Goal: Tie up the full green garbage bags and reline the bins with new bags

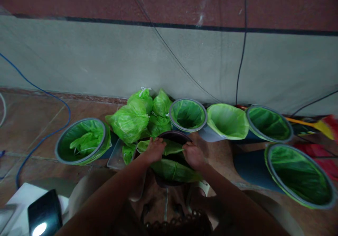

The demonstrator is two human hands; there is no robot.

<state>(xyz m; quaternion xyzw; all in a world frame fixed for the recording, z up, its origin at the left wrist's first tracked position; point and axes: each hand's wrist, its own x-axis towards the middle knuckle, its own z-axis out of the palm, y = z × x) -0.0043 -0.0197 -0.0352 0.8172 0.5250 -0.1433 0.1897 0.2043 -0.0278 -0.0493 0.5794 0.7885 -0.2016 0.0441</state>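
Looking on remotely, I see the left hand [156,149] and right hand [194,155] both curled closed, gripping a green liner [174,171] spread across the mouth of a dark bin [174,135], near tied green bags [133,121] by the wall [105,60].

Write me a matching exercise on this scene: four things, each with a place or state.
1. Left hand
2. Blue cable
3. Dark device
4. Bulging green bags

A. Giving off a bright light
B. Bunched together near the wall
C. Gripping a green liner
D. Curving over the floor

Pairs: 1-C, 2-D, 3-A, 4-B
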